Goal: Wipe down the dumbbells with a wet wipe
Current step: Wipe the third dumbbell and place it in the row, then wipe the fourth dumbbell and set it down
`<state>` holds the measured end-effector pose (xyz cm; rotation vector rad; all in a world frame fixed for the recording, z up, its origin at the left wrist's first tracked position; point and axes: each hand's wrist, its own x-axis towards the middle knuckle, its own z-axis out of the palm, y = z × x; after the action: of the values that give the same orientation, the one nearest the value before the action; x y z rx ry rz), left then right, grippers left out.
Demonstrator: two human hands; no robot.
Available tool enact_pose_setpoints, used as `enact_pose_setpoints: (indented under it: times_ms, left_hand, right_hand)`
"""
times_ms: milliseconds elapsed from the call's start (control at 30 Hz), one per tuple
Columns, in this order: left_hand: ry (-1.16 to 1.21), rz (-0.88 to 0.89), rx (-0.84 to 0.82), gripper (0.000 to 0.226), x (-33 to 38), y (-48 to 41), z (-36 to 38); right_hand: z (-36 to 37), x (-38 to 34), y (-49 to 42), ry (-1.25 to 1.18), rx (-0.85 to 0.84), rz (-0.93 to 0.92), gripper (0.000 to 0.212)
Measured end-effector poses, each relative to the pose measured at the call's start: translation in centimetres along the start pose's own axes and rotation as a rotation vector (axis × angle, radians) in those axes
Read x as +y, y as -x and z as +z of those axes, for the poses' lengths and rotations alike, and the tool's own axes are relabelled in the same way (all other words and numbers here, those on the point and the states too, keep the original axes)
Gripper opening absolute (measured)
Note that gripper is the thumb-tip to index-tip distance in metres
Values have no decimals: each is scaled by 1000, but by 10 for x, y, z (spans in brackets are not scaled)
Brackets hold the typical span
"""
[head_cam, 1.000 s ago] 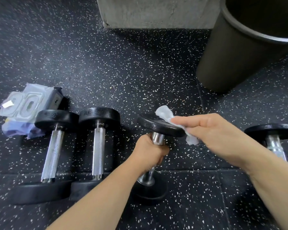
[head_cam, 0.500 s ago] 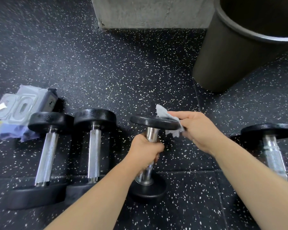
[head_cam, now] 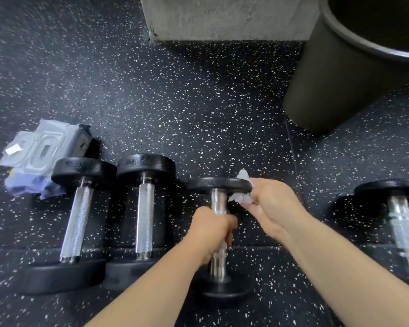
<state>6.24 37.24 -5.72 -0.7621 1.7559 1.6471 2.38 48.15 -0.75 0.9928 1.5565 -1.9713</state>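
Observation:
A small dumbbell (head_cam: pixel 219 185) with black plates and a chrome handle stands tilted on its near plate in the middle of the floor. My left hand (head_cam: pixel 211 228) grips its handle. My right hand (head_cam: pixel 273 206) pinches a crumpled white wet wipe (head_cam: pixel 242 188) against the right edge of the far plate. Two more dumbbells (head_cam: pixel 78 218) (head_cam: pixel 145 208) lie side by side to the left. Another dumbbell (head_cam: pixel 401 223) lies at the right edge.
A pack of wet wipes (head_cam: pixel 41 152) lies on the speckled black rubber floor (head_cam: pixel 198 109) at the far left, behind the leftmost dumbbell. A large black bin (head_cam: pixel 345 74) stands at the back right. A concrete block (head_cam: pixel 222 17) rises at the back centre.
My right hand has pulled the wipe from the top of the far plate round to its right edge and closer to me. The left hand keeps its grip on the handle.

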Motion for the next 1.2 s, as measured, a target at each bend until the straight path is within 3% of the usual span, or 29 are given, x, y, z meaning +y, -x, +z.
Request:
enact_pose_setpoints:
  times_ms: [267, 500, 600, 767, 1000, 1200]
  left_hand:
    - [-29, 10, -7, 12, 18, -16, -7]
    - [90, -36, -30, 18, 18, -31, -20]
    - [-103, 14, -5, 25, 18, -33, -27]
    - [-541, 48, 149, 61, 25, -21, -24]
    - [-1045, 72, 271, 44, 48, 19, -20]
    - [-1263, 248, 381, 41, 64, 36, 3]
  right_hand:
    - [5, -11, 0, -32, -17, -32, 49]
    - [18, -10, -4, -100, 26, -69, 38]
    - [16, -11, -3, -115, 2, -83, 35]
    - [11, -14, 5, -91, 10, -90, 30]
    - [-3, -23, 20, -83, 4, -159, 35]
    - [-59, -35, 33, 18, 13, -178, 28]
